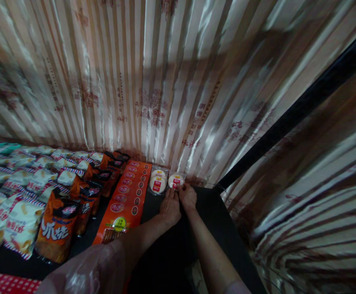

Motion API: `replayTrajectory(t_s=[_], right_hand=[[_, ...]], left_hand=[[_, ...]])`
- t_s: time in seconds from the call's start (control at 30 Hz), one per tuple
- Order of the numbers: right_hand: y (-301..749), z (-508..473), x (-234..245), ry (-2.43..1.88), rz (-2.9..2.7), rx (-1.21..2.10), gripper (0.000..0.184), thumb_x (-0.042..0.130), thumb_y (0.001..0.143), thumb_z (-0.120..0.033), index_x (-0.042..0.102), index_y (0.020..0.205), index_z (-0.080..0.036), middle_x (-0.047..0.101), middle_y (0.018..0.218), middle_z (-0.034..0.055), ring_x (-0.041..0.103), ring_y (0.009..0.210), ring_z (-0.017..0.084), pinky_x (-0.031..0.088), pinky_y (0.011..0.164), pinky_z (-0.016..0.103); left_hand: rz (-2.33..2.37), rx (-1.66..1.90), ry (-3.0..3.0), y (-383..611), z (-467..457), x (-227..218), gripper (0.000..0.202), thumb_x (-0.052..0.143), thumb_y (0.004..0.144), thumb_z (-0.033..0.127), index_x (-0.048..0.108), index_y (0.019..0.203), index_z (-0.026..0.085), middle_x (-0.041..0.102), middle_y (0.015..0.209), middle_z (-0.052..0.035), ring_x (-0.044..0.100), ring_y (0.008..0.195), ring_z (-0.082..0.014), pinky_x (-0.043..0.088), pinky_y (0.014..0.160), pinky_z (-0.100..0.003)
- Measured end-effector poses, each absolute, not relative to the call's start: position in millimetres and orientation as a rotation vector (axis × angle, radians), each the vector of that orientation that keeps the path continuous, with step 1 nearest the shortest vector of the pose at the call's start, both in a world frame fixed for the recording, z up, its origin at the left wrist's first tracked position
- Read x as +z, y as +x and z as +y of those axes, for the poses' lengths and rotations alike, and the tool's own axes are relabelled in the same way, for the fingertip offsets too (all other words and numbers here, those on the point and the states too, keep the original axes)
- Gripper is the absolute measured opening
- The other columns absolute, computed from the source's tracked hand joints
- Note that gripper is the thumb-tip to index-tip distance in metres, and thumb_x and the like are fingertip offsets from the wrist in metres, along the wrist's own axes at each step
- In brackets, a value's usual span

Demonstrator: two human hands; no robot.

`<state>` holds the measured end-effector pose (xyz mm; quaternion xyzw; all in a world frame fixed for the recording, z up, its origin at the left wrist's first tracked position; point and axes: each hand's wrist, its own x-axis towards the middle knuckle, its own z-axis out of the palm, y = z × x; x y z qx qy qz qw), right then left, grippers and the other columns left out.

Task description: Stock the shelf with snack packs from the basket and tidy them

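Side by side at the far end of the black tabletop, my two hands are on a clear packet of a round white food with a red label. My left hand has its fingers closed on the packet's near edge. At its near right edge, my right hand pinches it between thumb and fingers. Just left lie more packets of round white food, overlapping, with red and yellow labels. What the round food is, I cannot make out. My hands partly hide the packet's lower edge.
A long orange snack pack lies left of my hands. Beyond it stand rows of orange-and-black bags and white snack bags. A striped curtain hangs behind the black table; a dark pole slants on the right.
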<state>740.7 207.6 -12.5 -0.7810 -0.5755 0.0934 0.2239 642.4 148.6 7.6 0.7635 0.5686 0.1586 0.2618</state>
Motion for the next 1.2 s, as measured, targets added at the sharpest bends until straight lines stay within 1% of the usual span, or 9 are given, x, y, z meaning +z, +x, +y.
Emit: replayTrajectory(t_s=[0.1, 0.23, 0.43, 0.6, 0.73, 0.83, 0.97, 1.07, 1.2], right_hand=[[740.3, 208.0, -11.2, -2.153, -1.605, 0.268, 0.03, 0.05, 0.086, -0.037, 0.066, 0.096, -0.015, 0.07, 0.091, 0.0118, 0.066, 0.084, 0.02, 0.045, 0.072, 0.026], [739.8, 208.2, -9.1, -2.149, -1.611, 0.297, 0.029, 0.051, 0.086, -0.038, 0.067, 0.093, -0.015, 0.07, 0.088, 0.0108, 0.066, 0.084, 0.02, 0.045, 0.07, 0.025], [739.0, 208.6, -7.6, -2.16, -1.618, 0.304, 0.029, 0.05, 0.086, -0.038, 0.066, 0.093, -0.015, 0.07, 0.09, 0.0103, 0.065, 0.088, 0.02, 0.045, 0.073, 0.024], [739.9, 209.3, -11.1, -2.139, -1.601, 0.302, 0.028, 0.051, 0.085, -0.035, 0.066, 0.096, -0.014, 0.069, 0.092, 0.0124, 0.065, 0.086, 0.02, 0.045, 0.072, 0.025], [740.5, 206.9, -18.1, -2.037, -1.512, 0.262, 0.033, 0.054, 0.081, -0.035, 0.064, 0.1, -0.011, 0.067, 0.093, 0.0145, 0.062, 0.087, 0.023, 0.045, 0.075, 0.029], [739.0, 201.0, -17.8, -1.909, -1.398, 0.162, 0.039, 0.051, 0.08, -0.038, 0.061, 0.105, -0.01, 0.063, 0.097, 0.0165, 0.059, 0.09, 0.026, 0.045, 0.076, 0.034], [728.4, 190.7, -3.9, -1.736, -1.337, 0.071, 0.041, 0.039, 0.084, -0.039, 0.058, 0.108, -0.011, 0.059, 0.1, 0.0164, 0.057, 0.089, 0.025, 0.045, 0.077, 0.036], [708.9, 183.7, 7.3, -1.562, -1.415, 0.065, 0.039, 0.035, 0.086, -0.038, 0.057, 0.107, -0.012, 0.059, 0.098, 0.0145, 0.056, 0.091, 0.024, 0.045, 0.08, 0.037], [669.7, 171.3, 8.5, -1.386, -1.59, 0.149, 0.033, 0.036, 0.087, -0.036, 0.059, 0.101, -0.015, 0.061, 0.098, 0.012, 0.055, 0.094, 0.023, 0.045, 0.085, 0.039]], left_hand=[[1.533, 0.416, 2.071, 642.3, 148.0, 8.3, 0.065, 0.046, 0.072, 0.009, 0.038, 0.135, -0.005, 0.032, 0.146, -0.0213, 0.02, 0.139, -0.0274, 0.019, 0.116, -0.034], [1.556, 0.384, 2.079, 641.9, 147.0, 10.5, 0.065, 0.045, 0.072, 0.007, 0.037, 0.136, -0.003, 0.031, 0.147, -0.0186, 0.02, 0.14, -0.0256, 0.018, 0.116, -0.032], [1.561, 0.395, 2.047, 641.3, 147.2, 11.5, 0.067, 0.047, 0.071, 0.007, 0.037, 0.136, -0.003, 0.03, 0.148, -0.0187, 0.021, 0.14, -0.0249, 0.019, 0.115, -0.031], [1.548, 0.391, 2.072, 640.7, 147.0, 9.0, 0.067, 0.046, 0.071, 0.007, 0.036, 0.136, -0.004, 0.029, 0.148, -0.02, 0.019, 0.14, -0.026, 0.018, 0.116, -0.032], [1.521, 0.395, 2.092, 638.1, 142.7, 11.8, 0.066, 0.043, 0.074, 0.006, 0.034, 0.138, -0.001, 0.026, 0.15, -0.0171, 0.016, 0.141, -0.0243, 0.021, 0.115, -0.033], [1.479, 0.459, 2.136, 632.6, 135.5, 17.0, 0.062, 0.042, 0.075, 0.006, 0.037, 0.136, -0.001, 0.028, 0.149, -0.0173, 0.017, 0.141, -0.024, 0.022, 0.115, -0.034], [1.488, 0.54, 2.183, 616.4, 119.6, 22.8, 0.054, 0.042, 0.075, 0.008, 0.047, 0.128, -0.001, 0.036, 0.145, -0.0194, 0.022, 0.139, -0.0258, 0.026, 0.114, -0.034], [1.567, 0.592, 2.189, 596.2, 102.2, 24.8, 0.047, 0.042, 0.076, 0.009, 0.054, 0.122, 0.004, 0.041, 0.142, -0.0176, 0.023, 0.139, -0.0258, 0.031, 0.111, -0.036], [1.682, 0.657, 2.256, 561.9, 77.7, 24.5, 0.042, 0.042, 0.08, 0.013, 0.057, 0.119, 0.006, 0.043, 0.141, -0.0163, 0.021, 0.14, -0.0266, 0.031, 0.111, -0.041]])
